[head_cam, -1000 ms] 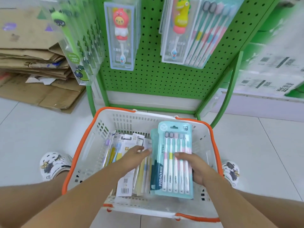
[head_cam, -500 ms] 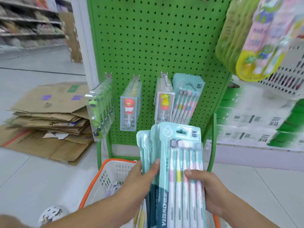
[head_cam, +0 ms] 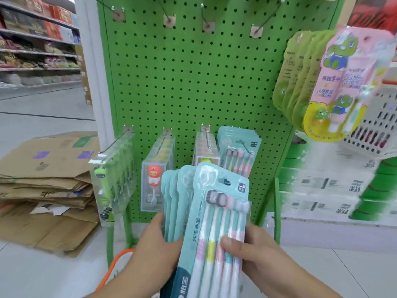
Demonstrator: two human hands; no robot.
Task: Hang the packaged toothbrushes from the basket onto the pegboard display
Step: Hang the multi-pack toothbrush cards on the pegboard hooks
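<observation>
Both hands hold the stack of teal toothbrush packs [head_cam: 214, 211]: left hand [head_cam: 154, 250] grips its left edge, right hand [head_cam: 251, 250] pinches the front pack.

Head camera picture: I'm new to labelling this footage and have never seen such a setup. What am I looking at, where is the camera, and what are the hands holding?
There is no machine here. A person wears a wide-angle camera on the head, which looks forward and down, so you see their own two bare arms from above.

The left hand and the right hand together grip a fanned stack of teal toothbrush packs, each showing a row of brushes.

In front stands a green pegboard with metal hooks. The upper hooks are bare. The lower row carries children's toothbrushes in clear boxes and matching teal packs on the rightmost hook.

An orange basket rim peeks out below the left arm. Flattened cardboard is piled on the floor to the left.
</observation>
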